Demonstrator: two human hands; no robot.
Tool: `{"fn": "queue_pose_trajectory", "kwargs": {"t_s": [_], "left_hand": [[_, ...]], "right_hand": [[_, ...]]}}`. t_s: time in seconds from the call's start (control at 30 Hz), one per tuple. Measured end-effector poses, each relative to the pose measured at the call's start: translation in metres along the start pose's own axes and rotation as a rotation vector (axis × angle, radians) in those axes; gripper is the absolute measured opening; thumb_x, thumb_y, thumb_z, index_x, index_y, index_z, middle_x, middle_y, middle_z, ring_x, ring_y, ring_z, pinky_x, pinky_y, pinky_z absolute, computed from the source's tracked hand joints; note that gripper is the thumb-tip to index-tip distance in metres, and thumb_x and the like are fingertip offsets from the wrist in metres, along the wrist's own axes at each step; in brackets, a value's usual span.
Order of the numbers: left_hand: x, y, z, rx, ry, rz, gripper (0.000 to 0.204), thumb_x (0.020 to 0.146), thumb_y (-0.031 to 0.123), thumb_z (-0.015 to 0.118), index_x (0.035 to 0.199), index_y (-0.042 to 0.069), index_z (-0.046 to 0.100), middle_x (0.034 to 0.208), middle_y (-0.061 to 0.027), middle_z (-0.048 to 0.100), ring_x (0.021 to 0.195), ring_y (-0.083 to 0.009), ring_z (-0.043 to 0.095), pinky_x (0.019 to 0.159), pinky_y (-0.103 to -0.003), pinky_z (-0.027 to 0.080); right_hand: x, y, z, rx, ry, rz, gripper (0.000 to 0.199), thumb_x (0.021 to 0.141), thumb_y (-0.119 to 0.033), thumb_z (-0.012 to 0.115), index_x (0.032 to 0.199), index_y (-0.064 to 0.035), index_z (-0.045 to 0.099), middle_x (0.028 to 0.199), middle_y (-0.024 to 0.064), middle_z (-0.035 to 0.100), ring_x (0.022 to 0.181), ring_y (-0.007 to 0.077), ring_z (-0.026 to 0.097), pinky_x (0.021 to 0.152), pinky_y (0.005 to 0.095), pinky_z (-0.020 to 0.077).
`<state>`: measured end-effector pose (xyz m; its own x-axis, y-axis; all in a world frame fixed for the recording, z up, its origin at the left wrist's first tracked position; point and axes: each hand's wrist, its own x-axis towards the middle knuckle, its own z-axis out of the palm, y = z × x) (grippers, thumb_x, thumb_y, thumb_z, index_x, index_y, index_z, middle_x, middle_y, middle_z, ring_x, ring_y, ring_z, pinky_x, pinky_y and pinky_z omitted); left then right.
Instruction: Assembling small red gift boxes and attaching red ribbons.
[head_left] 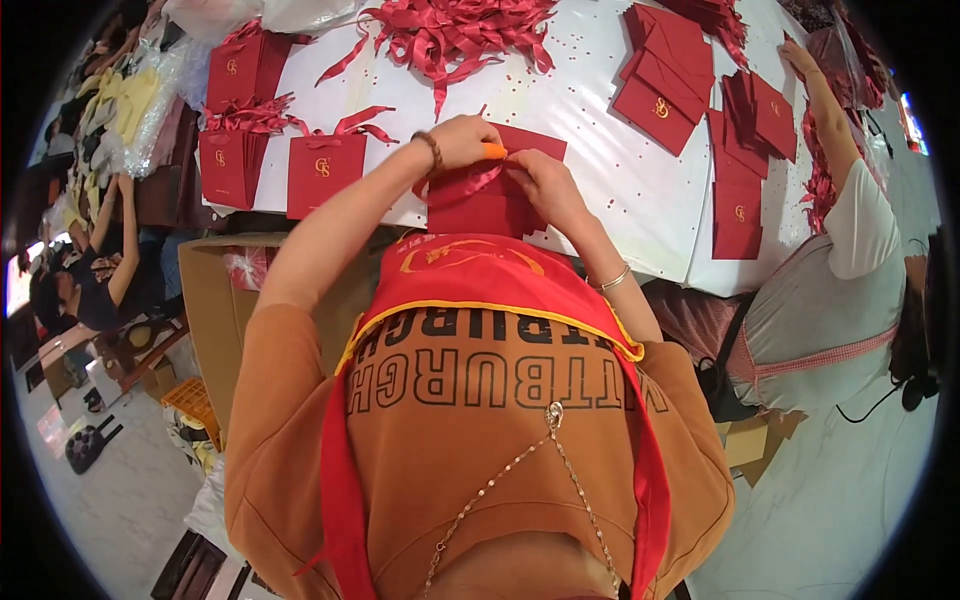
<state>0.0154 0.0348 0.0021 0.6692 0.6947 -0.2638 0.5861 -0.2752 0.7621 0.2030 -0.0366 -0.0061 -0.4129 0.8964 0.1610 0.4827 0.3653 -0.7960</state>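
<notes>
A red paper bag [480, 212] lies in front of me at the table's near edge, with another flat red piece [540, 143] showing behind it. A loop of red satin ribbon [484, 182] crosses the bag's top. My left hand [465, 140], with an orange cover on one finger, pinches the ribbon at the bag's upper edge. Close beside it, my right hand [548, 188] has its fingers closed at the ribbon's other side. The fingertips partly hide the spot where ribbon and bag meet.
Finished-looking red bags with ribbon handles [327, 172] stand at left. A heap of red ribbons [450, 40] lies at the back of the white table [640, 215]. Stacked red bags [665, 100] lie at right, beside a co-worker's arm [832, 115]. A cardboard box [215, 300] sits below left.
</notes>
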Motion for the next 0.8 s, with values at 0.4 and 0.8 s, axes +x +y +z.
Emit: {"fn": "queue_pose_trajectory", "kwargs": {"t_s": [0.4, 0.8], "left_hand": [[0.024, 0.017, -0.005, -0.15, 0.018, -0.247, 0.022, 0.068, 0.02, 0.058, 0.076, 0.001, 0.066, 0.062, -0.0096, 0.061, 0.057, -0.016, 0.054, 0.055, -0.028, 0.043], [0.04, 0.001, 0.013, -0.158, 0.277, -0.211, 0.021, 0.076, 0.02, 0.053, 0.082, 0.0, 0.058, 0.068, -0.0084, 0.058, 0.057, -0.0149, 0.053, 0.053, -0.028, 0.042]], "right_hand": [[0.001, -0.011, -0.016, 0.049, -0.089, 0.144, 0.017, 0.075, -0.008, 0.061, 0.091, -0.0016, 0.059, 0.082, 0.0171, 0.059, 0.076, 0.0339, 0.057, 0.066, 0.0386, 0.0454], [-0.004, -0.007, -0.009, -0.182, -0.011, 0.021, 0.022, 0.075, -0.016, 0.062, 0.094, -0.0074, 0.057, 0.081, 0.0099, 0.058, 0.075, 0.0291, 0.05, 0.066, 0.0375, 0.0416]]}}
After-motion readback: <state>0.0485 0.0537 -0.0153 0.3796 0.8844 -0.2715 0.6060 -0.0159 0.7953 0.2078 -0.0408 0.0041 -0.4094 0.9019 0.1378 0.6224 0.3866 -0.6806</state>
